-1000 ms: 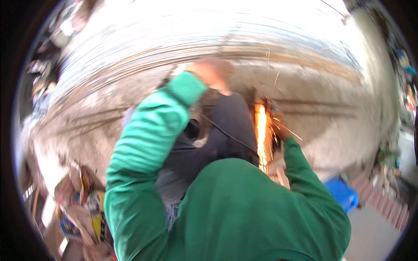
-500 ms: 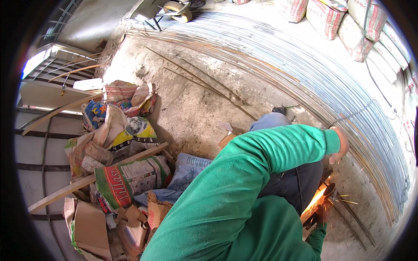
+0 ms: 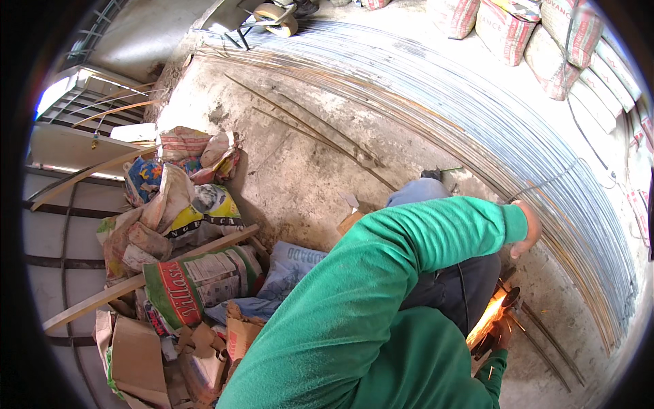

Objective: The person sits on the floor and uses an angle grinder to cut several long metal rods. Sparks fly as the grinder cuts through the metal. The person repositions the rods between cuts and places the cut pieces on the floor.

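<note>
My left hand (image 3: 528, 230) hangs past my right knee at the end of a green sleeve, above the floor. Its fingers are mostly turned away and blurred, so any grip is hidden. Lower down, my right hand (image 3: 503, 334) grips an angle grinder (image 3: 482, 349), whose body is largely hidden by my leg and the glare. The grinder's dark round disc (image 3: 511, 297) touches or nearly touches thin steel rods (image 3: 545, 343) lying on the floor. Bright orange sparks (image 3: 487, 319) stream from the disc back toward my leg.
Long steel bars (image 3: 436, 82) curve across the floor from the back to the right. Filled sacks (image 3: 504, 31) are stacked at the far right. Crumpled bags (image 3: 204, 286), a wooden plank (image 3: 102, 300) and torn cardboard (image 3: 139, 358) pile up at left. A wheelbarrow (image 3: 276, 20) stands behind.
The view has shifted slightly. Both hands stay in nearly the same places, and the sparks near the disc have changed shape, with fewer flying out to the right.
</note>
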